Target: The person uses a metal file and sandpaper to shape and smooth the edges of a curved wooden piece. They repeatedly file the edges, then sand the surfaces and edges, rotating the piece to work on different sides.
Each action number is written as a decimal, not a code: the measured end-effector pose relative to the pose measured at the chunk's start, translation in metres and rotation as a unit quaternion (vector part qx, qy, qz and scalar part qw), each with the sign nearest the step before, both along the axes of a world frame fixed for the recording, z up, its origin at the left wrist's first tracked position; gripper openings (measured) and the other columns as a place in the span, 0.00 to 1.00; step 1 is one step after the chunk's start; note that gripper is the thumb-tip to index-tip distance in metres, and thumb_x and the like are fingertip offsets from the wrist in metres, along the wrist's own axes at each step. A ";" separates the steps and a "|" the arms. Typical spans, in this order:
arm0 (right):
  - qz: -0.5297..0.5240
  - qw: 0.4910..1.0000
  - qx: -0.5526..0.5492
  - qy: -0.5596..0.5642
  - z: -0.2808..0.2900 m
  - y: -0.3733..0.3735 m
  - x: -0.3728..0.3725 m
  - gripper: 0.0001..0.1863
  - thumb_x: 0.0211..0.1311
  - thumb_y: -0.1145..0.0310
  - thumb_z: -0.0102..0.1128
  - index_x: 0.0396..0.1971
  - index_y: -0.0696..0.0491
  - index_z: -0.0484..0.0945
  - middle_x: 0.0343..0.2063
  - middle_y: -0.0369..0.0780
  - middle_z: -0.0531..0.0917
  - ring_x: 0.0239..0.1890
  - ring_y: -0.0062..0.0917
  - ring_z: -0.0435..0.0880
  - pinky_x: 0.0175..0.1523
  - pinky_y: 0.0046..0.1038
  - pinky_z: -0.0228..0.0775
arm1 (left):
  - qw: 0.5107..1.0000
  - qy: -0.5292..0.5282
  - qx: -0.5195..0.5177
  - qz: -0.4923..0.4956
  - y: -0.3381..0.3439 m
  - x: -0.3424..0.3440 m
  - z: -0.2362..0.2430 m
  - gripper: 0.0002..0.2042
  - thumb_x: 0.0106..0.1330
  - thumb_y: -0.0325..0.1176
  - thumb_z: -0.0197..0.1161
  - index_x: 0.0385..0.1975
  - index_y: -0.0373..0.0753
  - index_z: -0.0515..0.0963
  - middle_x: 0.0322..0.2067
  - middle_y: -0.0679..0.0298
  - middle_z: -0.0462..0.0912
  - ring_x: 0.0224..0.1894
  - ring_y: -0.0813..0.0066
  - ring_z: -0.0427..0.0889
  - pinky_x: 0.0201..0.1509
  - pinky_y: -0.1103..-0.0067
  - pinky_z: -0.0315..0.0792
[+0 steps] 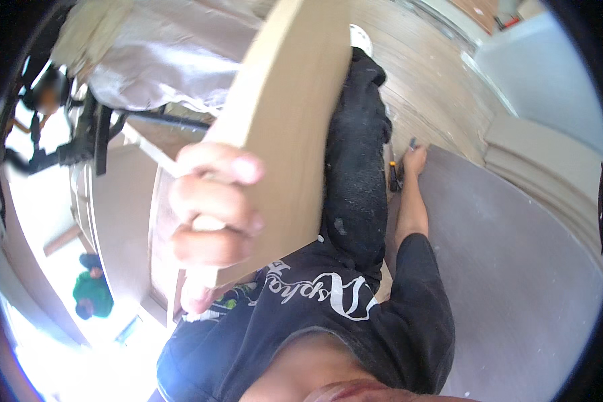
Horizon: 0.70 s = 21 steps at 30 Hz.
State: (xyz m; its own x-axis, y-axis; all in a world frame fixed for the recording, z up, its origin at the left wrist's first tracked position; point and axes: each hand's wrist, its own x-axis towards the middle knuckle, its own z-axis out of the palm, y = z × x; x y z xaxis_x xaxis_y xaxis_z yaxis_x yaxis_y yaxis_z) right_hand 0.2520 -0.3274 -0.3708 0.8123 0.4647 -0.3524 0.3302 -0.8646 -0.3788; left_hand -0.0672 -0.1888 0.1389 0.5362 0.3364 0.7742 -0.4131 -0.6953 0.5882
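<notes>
A pale wooden board rises close in front of me, slanting up past the top edge of the view. Wrapped around its lower left edge are the fingers of my left hand, a little blurred. My right hand is reached out low on the right, beside the edge of a large grey-brown panel. Its fingers are closed, and a small dark tip sticks out of them; the kind of thing is too small to tell. A tool with a black and yellow handle lies just left of that hand.
Stacked panels lean at the right, below a pale blue-grey sheet. Crumpled pale sheeting covers something at upper left, near black metal framework. Cabinet-like panels stand at left. Another person in green is farther off.
</notes>
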 end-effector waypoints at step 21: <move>0.199 0.970 0.035 -0.136 0.026 -0.024 -0.086 0.17 0.63 0.72 0.55 0.52 0.55 0.72 0.46 0.49 0.76 0.50 0.45 0.77 0.52 0.45 0.70 | 0.976 -0.100 -0.143 0.130 -0.023 -0.016 -0.025 0.22 0.69 0.47 0.34 0.24 0.43 0.73 0.29 0.61 0.75 0.49 0.52 0.72 0.66 0.52 0.55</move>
State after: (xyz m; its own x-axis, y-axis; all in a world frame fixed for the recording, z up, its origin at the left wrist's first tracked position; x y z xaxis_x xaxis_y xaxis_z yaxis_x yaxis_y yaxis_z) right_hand 0.1660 -0.3510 -0.3452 0.6221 0.7756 -0.1072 0.7283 -0.6235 -0.2843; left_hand -0.0829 -0.2120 0.1143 0.2519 0.6592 0.7085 -0.3709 -0.6105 0.6998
